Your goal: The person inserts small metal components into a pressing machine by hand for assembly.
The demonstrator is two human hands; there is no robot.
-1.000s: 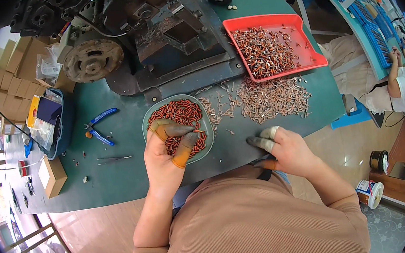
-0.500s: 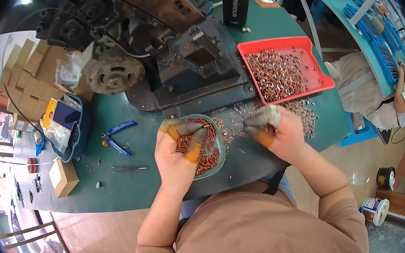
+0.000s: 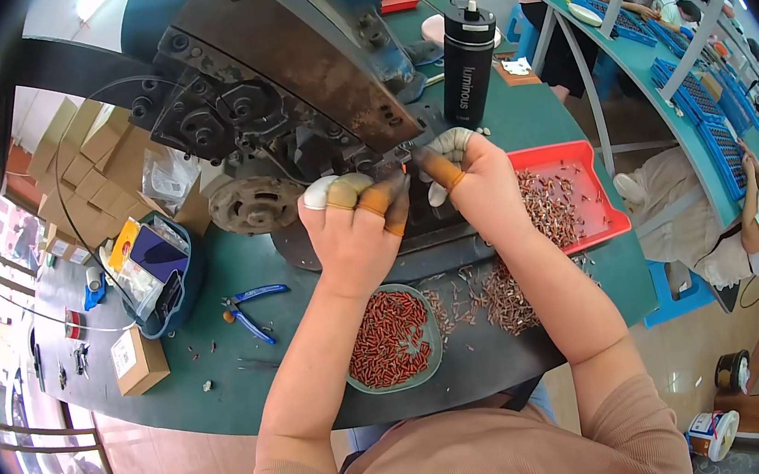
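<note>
Both my hands are raised to a dark metal press [image 3: 286, 52], with their fingertips close together at its tooling. My left hand [image 3: 352, 226] wears white, yellow and orange finger covers. Its fingers are bent and pinched together, and whatever they hold is too small to make out. From the other side, my right hand [image 3: 483, 187], in similar covers, is closed at the tooling; its grip is hidden too. A speck of orange shows between the two hands. Below my left wrist sits a green bowl [image 3: 438, 346] holding many small copper-coloured pieces [image 3: 385, 336].
A red tray [image 3: 594, 187] of small metal parts lies beyond my right forearm, with loose parts [image 3: 508, 302] heaped before it. Blue-handled pliers [image 3: 253, 310], tweezers [image 3: 257, 364], a carton [image 3: 140, 359] and a blue bin [image 3: 187, 299] are left. A black bottle [image 3: 469, 70] stands behind.
Both hands have moved up and away from me, from over the bowl and the loose parts to the press. The bowl is now uncovered, and the view has tilted upward.
</note>
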